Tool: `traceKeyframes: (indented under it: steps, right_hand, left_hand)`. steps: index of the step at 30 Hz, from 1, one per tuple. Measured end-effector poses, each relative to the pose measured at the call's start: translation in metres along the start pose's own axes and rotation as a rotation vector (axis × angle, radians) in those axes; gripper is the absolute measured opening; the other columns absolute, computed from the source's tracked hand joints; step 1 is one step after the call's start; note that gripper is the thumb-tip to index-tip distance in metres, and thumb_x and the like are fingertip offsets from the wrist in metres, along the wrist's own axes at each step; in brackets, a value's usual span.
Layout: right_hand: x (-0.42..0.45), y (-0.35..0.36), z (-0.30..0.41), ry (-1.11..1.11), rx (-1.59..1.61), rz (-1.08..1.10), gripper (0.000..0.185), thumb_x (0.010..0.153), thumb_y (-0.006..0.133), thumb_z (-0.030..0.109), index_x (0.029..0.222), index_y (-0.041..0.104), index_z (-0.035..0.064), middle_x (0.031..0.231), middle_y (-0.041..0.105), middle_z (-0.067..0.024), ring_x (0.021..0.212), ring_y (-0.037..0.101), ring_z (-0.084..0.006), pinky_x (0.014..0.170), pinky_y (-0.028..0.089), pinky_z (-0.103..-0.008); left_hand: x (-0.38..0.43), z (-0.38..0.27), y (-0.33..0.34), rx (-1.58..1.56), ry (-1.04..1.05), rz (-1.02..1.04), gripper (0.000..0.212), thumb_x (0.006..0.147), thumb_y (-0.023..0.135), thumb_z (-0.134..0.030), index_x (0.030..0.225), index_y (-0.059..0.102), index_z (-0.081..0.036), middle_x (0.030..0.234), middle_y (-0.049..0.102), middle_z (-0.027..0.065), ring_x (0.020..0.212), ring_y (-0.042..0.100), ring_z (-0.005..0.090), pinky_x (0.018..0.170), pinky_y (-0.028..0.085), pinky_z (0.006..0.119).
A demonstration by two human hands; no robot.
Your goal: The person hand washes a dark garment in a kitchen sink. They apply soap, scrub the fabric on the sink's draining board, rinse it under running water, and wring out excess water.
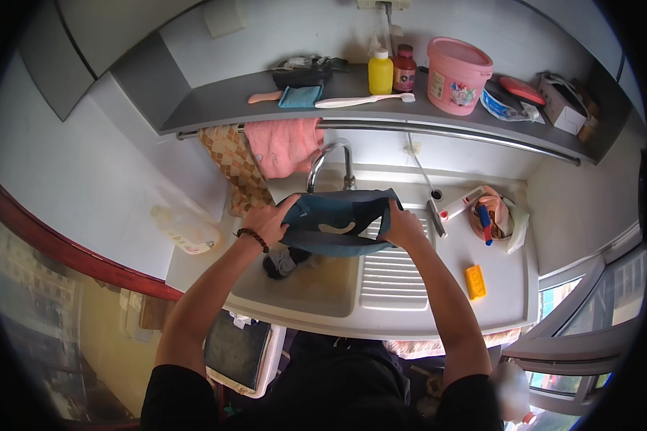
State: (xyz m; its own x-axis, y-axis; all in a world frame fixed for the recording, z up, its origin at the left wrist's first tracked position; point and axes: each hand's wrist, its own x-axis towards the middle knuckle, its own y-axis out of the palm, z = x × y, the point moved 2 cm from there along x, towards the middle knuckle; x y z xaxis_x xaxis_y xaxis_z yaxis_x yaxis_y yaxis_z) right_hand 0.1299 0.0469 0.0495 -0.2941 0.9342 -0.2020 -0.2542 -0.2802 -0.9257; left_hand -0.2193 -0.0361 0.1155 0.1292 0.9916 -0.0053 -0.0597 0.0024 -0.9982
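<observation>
My left hand (269, 222) and my right hand (403, 226) hold a dark blue-green piece of fabric, perhaps a garment, (334, 243) spread between them by its edges. It is stretched above the sink, with an opening facing up; what kind of garment it is I cannot tell. Below it, dark and grey wet cloth (281, 264) lies at the left of the sink basin (323, 291), which holds cloudy, brownish water. The ribbed washboard part (393, 283) of the sink shows under the fabric's right end. A beaded bracelet circles my left wrist.
The curved metal faucet (348, 161) rises behind the fabric. A pink towel (283, 145) and a checked cloth (237, 167) hang from a rail. On the counter are a yellow soap bar (475, 282), a brush (437, 218), a basket (477, 221) and a plastic bottle (188, 231). A shelf (215, 110) with containers runs above.
</observation>
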Motion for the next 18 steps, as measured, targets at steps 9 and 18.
traceKeyframes:
  steps: [9,18]
  right_hand:
    - [0.005,0.029,-0.034,-0.062,0.167,-0.094,0.107,0.071,0.095,0.025,0.161,0.039,0.0172,0.1,0.077,-0.0233,0.099,0.075,-0.0472,0.089,0.063,-0.0548]
    - [-0.009,0.049,-0.053,-0.099,0.304,-0.289,0.078,0.08,0.088,0.02,0.15,0.055,0.0167,0.103,0.08,-0.0177,0.094,0.075,-0.0457,0.087,0.062,-0.0544]
  left_hand:
    - [-0.003,-0.021,0.003,-0.058,-0.039,-0.121,0.06,0.091,0.077,-0.021,0.146,0.055,-0.024,0.088,0.075,0.0189,0.08,0.073,0.0443,0.073,0.057,0.055]
    - [-0.016,-0.037,0.023,-0.413,0.037,-0.168,0.014,0.094,0.07,-0.02,0.098,0.066,-0.007,0.098,0.068,0.0174,0.089,0.069,0.0415,0.074,0.054,0.054]
